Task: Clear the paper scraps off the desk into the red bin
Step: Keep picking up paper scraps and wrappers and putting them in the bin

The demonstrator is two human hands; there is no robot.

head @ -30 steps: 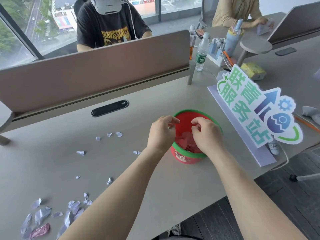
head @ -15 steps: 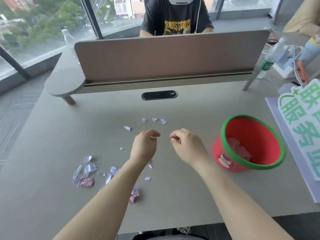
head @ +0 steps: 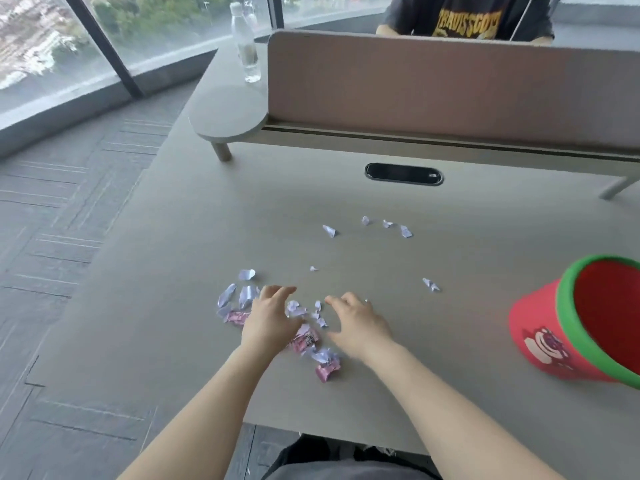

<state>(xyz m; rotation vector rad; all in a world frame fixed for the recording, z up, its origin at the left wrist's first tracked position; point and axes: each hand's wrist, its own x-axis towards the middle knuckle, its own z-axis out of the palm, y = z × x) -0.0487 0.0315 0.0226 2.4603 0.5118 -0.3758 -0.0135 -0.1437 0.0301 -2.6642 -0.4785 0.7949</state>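
Note:
A cluster of pale lilac paper scraps (head: 242, 296) and pink wrappers (head: 327, 370) lies on the grey desk (head: 415, 341) near its front left. My left hand (head: 268, 323) hovers over the cluster with fingers spread, holding nothing that I can see. My right hand (head: 358, 323) is beside it, fingers loosely spread over small scraps (head: 320, 318). More scraps lie farther back (head: 405, 231) and one to the right (head: 430, 284). The red bin (head: 540, 341) with a green rim stands at the right edge of view, partly cut off.
A brown divider panel (head: 450, 84) runs along the back of the desk, with a black cable slot (head: 403, 173) below it. A clear bottle (head: 247, 46) stands on a rounded shelf at the back left. A person sits behind the divider. The desk's left edge drops to the floor.
Both hands moved from above the red bin leftward to the scrap cluster, and their fingers have spread. The view turned left, so the bin now sits at the right edge.

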